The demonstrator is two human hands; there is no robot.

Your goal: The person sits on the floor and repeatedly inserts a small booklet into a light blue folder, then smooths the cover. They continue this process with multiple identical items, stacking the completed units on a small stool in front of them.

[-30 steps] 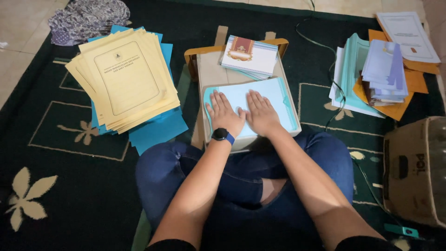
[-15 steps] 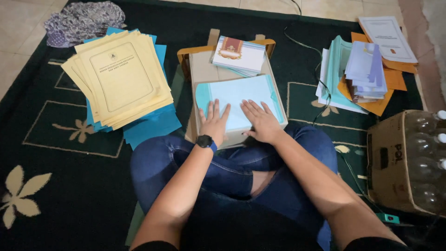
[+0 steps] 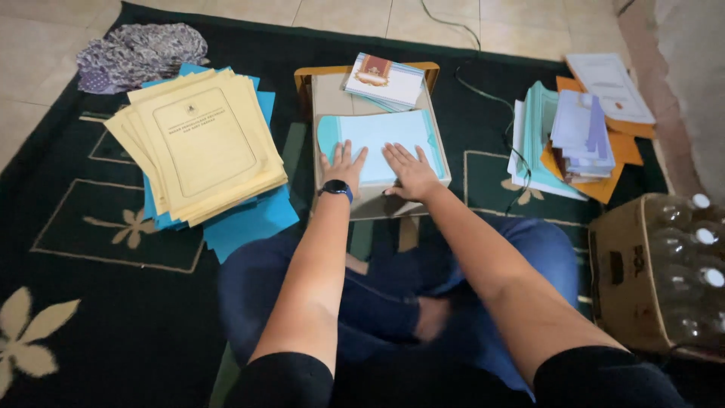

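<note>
pale blue folder (image 3: 381, 134) lying flat, long axis left-right, left hand (image 3: 343, 168), right hand (image 3: 410, 174) pressing

Black short sleeves; blue jeans; dark watch (image 3: 335, 188) on left wrist.

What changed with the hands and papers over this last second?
Little changed. The left hand and right hand slid slightly nearer the person along the light blue sheet and lie flat at its near edge, gripping nothing. The view tipped, so the box of bottles now shows fully. The yellow folders, the booklets and the right-hand stacks stayed put.
</note>
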